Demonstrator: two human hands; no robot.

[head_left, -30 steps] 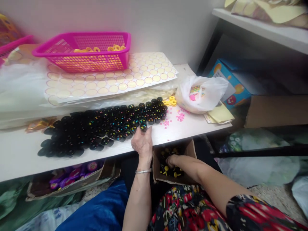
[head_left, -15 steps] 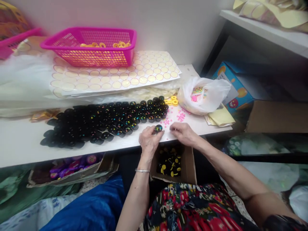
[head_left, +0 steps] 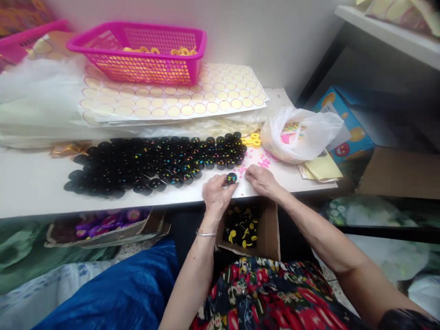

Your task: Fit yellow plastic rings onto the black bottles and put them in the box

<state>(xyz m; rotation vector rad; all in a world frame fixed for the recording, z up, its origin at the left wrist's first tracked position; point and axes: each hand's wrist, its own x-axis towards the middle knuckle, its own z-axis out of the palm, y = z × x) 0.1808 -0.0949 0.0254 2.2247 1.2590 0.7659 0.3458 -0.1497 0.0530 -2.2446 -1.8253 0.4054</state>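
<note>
Between the thumb and fingers of my left hand [head_left: 217, 195] is a small round black cup [head_left: 232, 178] with colourful bits inside. It is held upright near the table's front edge. My right hand [head_left: 263, 181] is just to its right, fingers bent and pinched together beside scattered small pink beads [head_left: 264, 161]. Whatever its fingertips hold is too small or hidden to make out. Left of my hands, a wide cluster of similar black cups [head_left: 147, 162] covers the white table [head_left: 192, 196]. Many of these also hold coloured bits.
Behind the cups are yellow ring pieces [head_left: 252, 140] and a white plastic bag [head_left: 305, 142] of colourful beads. A pink basket [head_left: 137, 62] stands on sheets of round stickers [head_left: 213, 108]. Below the edge is a cardboard box [head_left: 270, 229] with black and yellow pieces.
The camera view has shifted slightly. My right hand has moved a little toward the pink beads, its fingers still pinched. My left hand keeps holding the black cup.
</note>
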